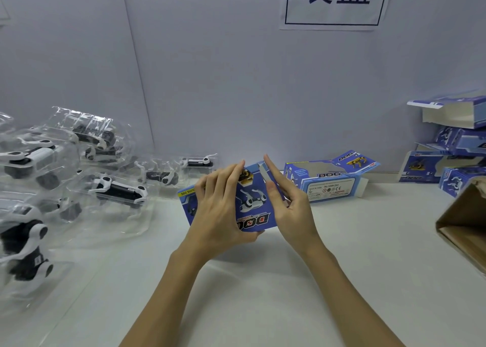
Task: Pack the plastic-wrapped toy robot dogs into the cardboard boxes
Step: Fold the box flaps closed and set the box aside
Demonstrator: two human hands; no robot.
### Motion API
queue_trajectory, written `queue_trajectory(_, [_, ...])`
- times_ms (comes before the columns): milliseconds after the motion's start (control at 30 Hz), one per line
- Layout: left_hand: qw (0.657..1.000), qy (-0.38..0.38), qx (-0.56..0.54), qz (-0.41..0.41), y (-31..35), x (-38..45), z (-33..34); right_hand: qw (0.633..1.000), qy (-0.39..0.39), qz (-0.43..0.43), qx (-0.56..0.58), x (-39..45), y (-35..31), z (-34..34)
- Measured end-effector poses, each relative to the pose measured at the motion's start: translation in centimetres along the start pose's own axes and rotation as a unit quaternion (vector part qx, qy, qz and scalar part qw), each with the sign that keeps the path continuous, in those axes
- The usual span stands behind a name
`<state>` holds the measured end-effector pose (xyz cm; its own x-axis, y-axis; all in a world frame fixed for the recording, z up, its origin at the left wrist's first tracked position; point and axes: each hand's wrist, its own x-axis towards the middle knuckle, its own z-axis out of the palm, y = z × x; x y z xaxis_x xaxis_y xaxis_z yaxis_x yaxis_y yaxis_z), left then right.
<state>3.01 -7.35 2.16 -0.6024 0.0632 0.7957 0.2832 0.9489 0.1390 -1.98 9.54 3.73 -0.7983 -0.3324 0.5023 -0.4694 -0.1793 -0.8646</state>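
1. Held above the white table [263, 281] at centre: a blue cardboard box [252, 202], printed face toward the camera, the "DOG" lettering upside down along its near edge.
2. Lying under the left hand [221, 210]: the box's left part, fingers extended almost straight across the printed face, thumb hooked under the near edge, so a loose clasp rather than a fist.
3. Set against the box's right end: the right hand [286, 202], fingers straight and together, edge-on to the box, pressing an end flap; nothing gripped inside it.
4. Running left to right between the two hands: the box's long axis, with the far right corner raised slightly and the left end angled nearer the camera.
5. Piled on the table's left side, well apart from the hands: plastic-wrapped toy robot dogs [118, 191], black and white, pointing various ways.
6. Lying just beyond the right hand: another blue box [331, 183], on its side, end flaps open.
7. Stacked at far right against the wall: more blue boxes [447, 162]; a brown carton [465, 220] at the right edge.
8. Fixed on the wall: a paper sign [334, 2] with large characters.
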Motion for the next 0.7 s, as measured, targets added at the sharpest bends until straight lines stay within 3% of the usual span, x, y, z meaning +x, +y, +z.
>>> queue_trajectory(200, [0.999, 0.007, 0.027, 0.022, 0.4, 0.0, 0.3, 1.000, -0.003, 0.000, -0.020, -0.1, 0.3, -0.2])
queue_trajectory(467, [1.000, 0.004, 0.001, 0.001, 0.0, 0.2, -0.2, 0.993, -0.109, 0.033, 0.032, 0.0, -0.2, 0.2])
queue_trajectory(700, [0.997, 0.003, -0.064, -0.034, 0.1, 0.5, -0.8, 0.999, -0.022, 0.014, 0.020, -0.2, 0.1, 0.3])
